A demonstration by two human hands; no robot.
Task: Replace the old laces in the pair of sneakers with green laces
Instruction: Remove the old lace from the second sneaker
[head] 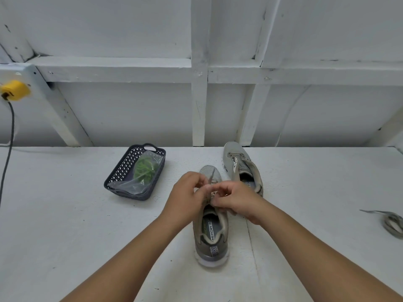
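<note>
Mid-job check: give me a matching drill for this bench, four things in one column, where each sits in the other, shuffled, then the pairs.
Things:
1. near sneaker
2. far sneaker
3. bag of green laces
4. old lace

Places:
A. inside the dark basket
B. loose on the table, at the right edge of view
C. by the wall, right of the basket
D. under both hands, the left hand and right hand working its lacing

Pairs: 1-D, 2-C, 3-A, 4-B
</note>
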